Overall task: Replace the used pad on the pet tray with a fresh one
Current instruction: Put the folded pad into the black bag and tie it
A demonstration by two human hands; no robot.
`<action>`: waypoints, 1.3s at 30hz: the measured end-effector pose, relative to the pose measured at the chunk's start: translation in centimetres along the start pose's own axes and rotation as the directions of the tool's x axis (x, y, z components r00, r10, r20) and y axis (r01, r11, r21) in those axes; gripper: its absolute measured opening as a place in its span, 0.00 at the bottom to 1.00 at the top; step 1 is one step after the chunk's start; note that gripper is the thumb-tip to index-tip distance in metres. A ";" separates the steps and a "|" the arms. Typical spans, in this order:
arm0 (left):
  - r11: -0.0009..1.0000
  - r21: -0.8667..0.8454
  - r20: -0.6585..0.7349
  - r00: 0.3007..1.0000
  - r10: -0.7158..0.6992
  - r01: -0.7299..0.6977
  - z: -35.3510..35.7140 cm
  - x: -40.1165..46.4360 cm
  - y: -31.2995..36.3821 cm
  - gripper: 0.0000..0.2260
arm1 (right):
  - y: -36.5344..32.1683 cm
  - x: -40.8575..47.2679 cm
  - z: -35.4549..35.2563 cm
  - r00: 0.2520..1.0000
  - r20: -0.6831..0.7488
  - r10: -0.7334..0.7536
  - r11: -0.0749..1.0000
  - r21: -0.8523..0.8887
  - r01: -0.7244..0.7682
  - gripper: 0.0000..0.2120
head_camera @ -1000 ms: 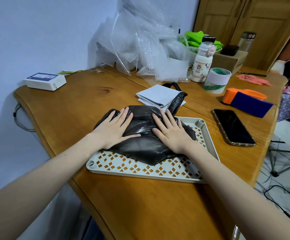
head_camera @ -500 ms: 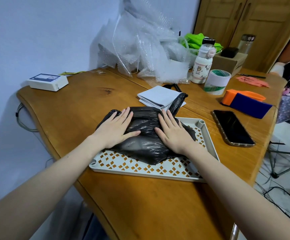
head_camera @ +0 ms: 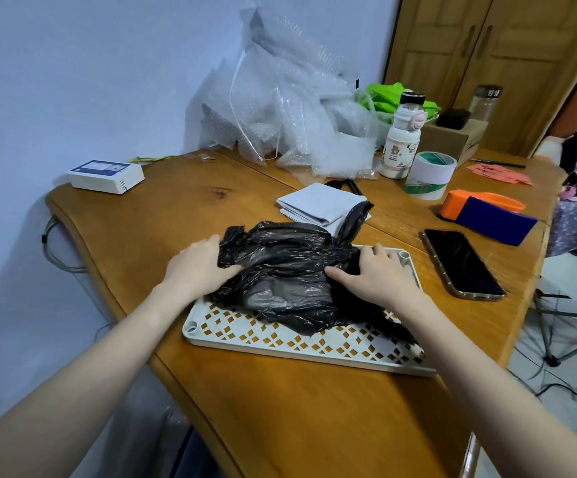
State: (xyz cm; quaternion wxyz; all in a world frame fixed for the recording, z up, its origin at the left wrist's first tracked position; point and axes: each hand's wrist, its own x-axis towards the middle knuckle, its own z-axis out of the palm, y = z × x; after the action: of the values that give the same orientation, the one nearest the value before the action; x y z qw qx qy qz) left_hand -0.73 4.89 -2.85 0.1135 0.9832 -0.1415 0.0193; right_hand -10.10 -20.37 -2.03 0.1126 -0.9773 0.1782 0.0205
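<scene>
Hands: two, both bare. Left hand (head_camera: 197,267) and right hand (head_camera: 375,276) each curl around an end of the black plastic sheet (head_camera: 290,277), fingers closed into its folds, thumbs pointing inward on top.
Trays: one pet tray (head_camera: 280,336), white with a cut-out lattice floor, near the front edge of the tabletop (head_camera: 297,408).
In the tray: only the black plastic sheet, crumpled and bunched, covering the far half; the near strip of lattice is bare.
Fresh pads: one folded white pad (head_camera: 318,205), on the tabletop just beyond the tray's far edge, partly behind a raised flap of the sheet.
Phones: one phone (head_camera: 461,263), screen dark, near the right edge just beside the tray.
Other single items: white box (head_camera: 106,175) at the left corner; tape roll (head_camera: 430,179); white bottle (head_camera: 400,139); orange-and-blue block (head_camera: 487,215); pile of bubble wrap (head_camera: 297,108) against the wall.
Change: half a second ago both hands lay flat, fingers spread, on the middle of the sheet; now they are at its ends, gripping. The sheet is more gathered and stands higher.
</scene>
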 end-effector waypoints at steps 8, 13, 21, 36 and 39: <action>0.954 -0.252 -0.266 0.960 0.091 -0.161 -1.0 -1.8 1.8 0.06 | -1.6 -1.6 -0.3 0.999 -0.034 -0.030 0.952 0.305 0.039 0.30; 0.726 -0.673 0.066 0.989 -0.132 0.142 -1.1 -1.5 3.3 0.17 | -2.6 -2.2 -0.3 0.994 0.080 -0.078 0.771 0.637 0.009 0.33; 0.425 -0.842 0.398 0.914 0.071 0.334 -0.9 -1.9 3.3 0.21 | -3.2 -1.9 -0.1 0.983 -0.088 -0.160 0.581 0.797 0.166 0.28; 0.022 -0.999 -0.033 0.932 -0.360 -0.027 -3.6 2.4 -3.8 0.22 | -9.7 3.3 -2.3 0.946 -0.235 -0.225 0.507 0.800 0.320 0.30; -0.018 -0.998 -0.039 0.875 -0.482 -0.054 -3.6 4.4 -6.3 0.27 | -11.6 5.2 -2.1 0.934 -0.249 -0.257 0.520 0.779 0.350 0.27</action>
State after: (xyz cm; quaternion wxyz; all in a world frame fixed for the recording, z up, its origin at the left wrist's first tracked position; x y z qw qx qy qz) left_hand 5.25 10.40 -0.46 0.7908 0.6021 0.0691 0.0860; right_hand -1.14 -12.04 2.03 0.5401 -0.8310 -0.0003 -0.1333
